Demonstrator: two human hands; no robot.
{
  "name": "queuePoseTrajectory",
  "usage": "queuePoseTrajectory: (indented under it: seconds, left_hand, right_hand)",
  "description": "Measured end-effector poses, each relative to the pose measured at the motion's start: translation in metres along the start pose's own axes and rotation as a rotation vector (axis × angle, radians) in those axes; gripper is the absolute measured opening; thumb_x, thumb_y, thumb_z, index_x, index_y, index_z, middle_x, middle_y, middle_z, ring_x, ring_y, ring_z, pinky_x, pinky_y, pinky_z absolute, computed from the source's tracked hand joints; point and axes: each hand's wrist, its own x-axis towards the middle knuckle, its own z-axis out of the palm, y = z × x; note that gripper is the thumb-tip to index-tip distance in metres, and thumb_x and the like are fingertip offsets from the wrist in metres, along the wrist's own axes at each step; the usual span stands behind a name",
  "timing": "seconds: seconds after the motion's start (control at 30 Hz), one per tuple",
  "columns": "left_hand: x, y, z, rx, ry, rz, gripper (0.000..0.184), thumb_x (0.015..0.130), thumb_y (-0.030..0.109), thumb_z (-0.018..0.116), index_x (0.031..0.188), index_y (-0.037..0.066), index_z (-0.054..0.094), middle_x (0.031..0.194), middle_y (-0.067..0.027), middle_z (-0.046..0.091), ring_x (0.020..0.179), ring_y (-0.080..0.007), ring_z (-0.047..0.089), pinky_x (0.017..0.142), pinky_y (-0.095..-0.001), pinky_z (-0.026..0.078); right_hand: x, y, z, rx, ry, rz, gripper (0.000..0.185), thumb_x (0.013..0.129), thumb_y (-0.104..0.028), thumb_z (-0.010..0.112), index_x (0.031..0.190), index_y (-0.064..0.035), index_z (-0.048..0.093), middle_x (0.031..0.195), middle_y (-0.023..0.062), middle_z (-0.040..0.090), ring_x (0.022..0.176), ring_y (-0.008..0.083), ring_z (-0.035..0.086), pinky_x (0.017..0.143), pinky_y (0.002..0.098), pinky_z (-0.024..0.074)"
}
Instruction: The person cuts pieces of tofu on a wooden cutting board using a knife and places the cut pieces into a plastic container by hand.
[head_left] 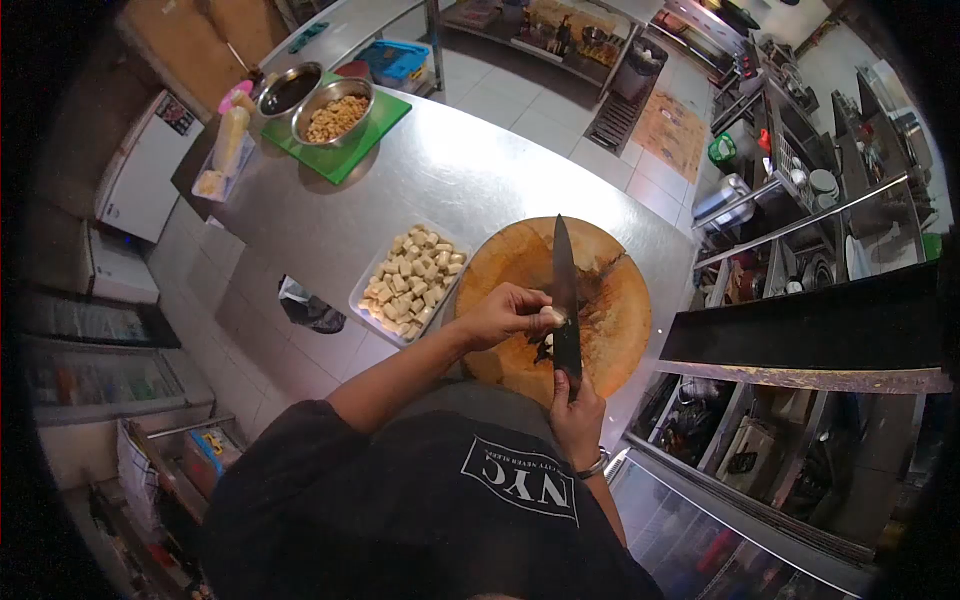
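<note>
1. Your left hand (500,316) pinches a small, pale, smooth-looking piece of food (552,317) between thumb and fingers, over the round wooden chopping block (622,335) and right beside the blade.
2. Your right hand (578,415) has its fingers closed around the handle end of the long, dark-bladed kitchen knife (566,285), thumb near the base of the blade. The tip points away from your body. You can't tell from here exactly where the edge meets the piece.
3. Some dark scraps and a white bit lie on the block below the pinched piece, close to the blade.
4. The piece is probably light and fairly soft, perhaps slippery if damp. Hold it by its sides with light pressure, fingertips tucked back from the edge.
5. The knife is likely stiff and moderately heavy, with its weight running forward along the blade. Take it by the handle, well up against the blade's base; wet fingers would make it slip.
6. Left of the block, on the metal worktop (480,150), sits a rectangular pale plastic tub (380,327) full of short, cream-coloured chunks (410,275).
7. Farther off, a metal bowl of brown, crumbly food and another with dark contents stand on a green board (352,164).
</note>
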Motion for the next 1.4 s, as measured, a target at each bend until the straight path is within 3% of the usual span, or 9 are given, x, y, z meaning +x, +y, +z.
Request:
queuePoseTrajectory:
  seconds: [0.1, 0.17, 0.27, 0.6, 0.87, 1.2, 1.4]
  left_hand:
    - [0.003, -0.012, 0.002, -0.200, 0.052, 0.001, 0.020, 0.098, 0.018, 0.071, 0.108, 0.001, 0.073, 0.095, -0.0012, 0.069, 0.077, -0.0086, 0.061, 0.067, -0.0241, 0.046]
    - [0.005, -0.016, 0.003, -0.451, 0.289, 0.058, 0.023, 0.097, 0.013, 0.071, 0.118, 0.004, 0.070, 0.109, -0.0037, 0.071, 0.091, -0.0107, 0.066, 0.074, -0.0242, 0.050]
    - [0.001, -0.005, -0.015, -0.520, 0.289, 0.005, 0.024, 0.098, 0.011, 0.070, 0.121, 0.006, 0.067, 0.112, -0.0049, 0.069, 0.101, -0.0132, 0.066, 0.083, -0.0291, 0.055]
    - [0.007, -0.004, -0.009, -0.597, 0.335, 0.196, 0.010, 0.097, 0.006, 0.069, 0.106, 0.007, 0.064, 0.105, -0.0048, 0.068, 0.096, -0.0164, 0.067, 0.080, -0.0297, 0.056]
    - [0.004, -0.007, -0.002, -0.227, 0.268, 0.260, 0.011, 0.092, 0.000, 0.074, 0.096, 0.006, 0.066, 0.099, -0.0040, 0.068, 0.091, -0.0129, 0.068, 0.081, -0.0288, 0.057]
    - [-0.012, -0.023, -0.006, -0.209, 0.259, 0.222, 0.011, 0.091, -0.003, 0.073, 0.095, 0.004, 0.065, 0.102, -0.0062, 0.068, 0.100, -0.0178, 0.070, 0.090, -0.0338, 0.059]
    - [-0.057, -0.036, -0.090, 0.138, 0.600, 0.233, 0.009, 0.092, 0.000, 0.073, 0.098, 0.002, 0.067, 0.109, -0.0115, 0.071, 0.094, -0.0176, 0.070, 0.086, -0.0338, 0.059]
  right_hand:
    - [0.000, 0.001, 0.002, 0.030, 0.059, -0.008, 0.021, 0.101, -0.021, 0.063, 0.103, -0.0003, 0.066, 0.076, 0.0229, 0.069, 0.069, 0.0451, 0.068, 0.057, 0.0489, 0.0494]
    - [0.000, 0.001, 0.001, 0.058, 0.101, -0.011, 0.021, 0.101, -0.021, 0.063, 0.103, -0.0005, 0.066, 0.076, 0.0227, 0.069, 0.069, 0.0443, 0.069, 0.057, 0.0481, 0.0498]
    - [0.000, -0.002, -0.003, 0.020, 0.034, 0.058, 0.021, 0.101, -0.021, 0.063, 0.104, -0.0003, 0.065, 0.080, 0.0229, 0.070, 0.072, 0.0425, 0.070, 0.059, 0.0462, 0.0513]
    - [-0.001, -0.002, -0.003, 0.006, -0.069, 0.050, 0.021, 0.099, -0.017, 0.064, 0.111, -0.0007, 0.066, 0.086, 0.0221, 0.072, 0.077, 0.0430, 0.071, 0.064, 0.0480, 0.0539]
    - [0.000, 0.000, -0.003, -0.012, -0.082, 0.012, 0.023, 0.100, -0.018, 0.063, 0.115, -0.0009, 0.065, 0.089, 0.0237, 0.072, 0.079, 0.0430, 0.071, 0.063, 0.0477, 0.0536]
    - [0.003, -0.001, 0.004, 0.019, -0.083, 0.044, 0.025, 0.101, -0.023, 0.063, 0.113, -0.0009, 0.066, 0.085, 0.0222, 0.072, 0.076, 0.0421, 0.071, 0.062, 0.0449, 0.0522]
    - [0.006, 0.007, 0.005, 0.075, 0.004, 0.051, 0.023, 0.101, -0.021, 0.064, 0.110, 0.0000, 0.066, 0.082, 0.0207, 0.072, 0.072, 0.0370, 0.072, 0.061, 0.0425, 0.0514]
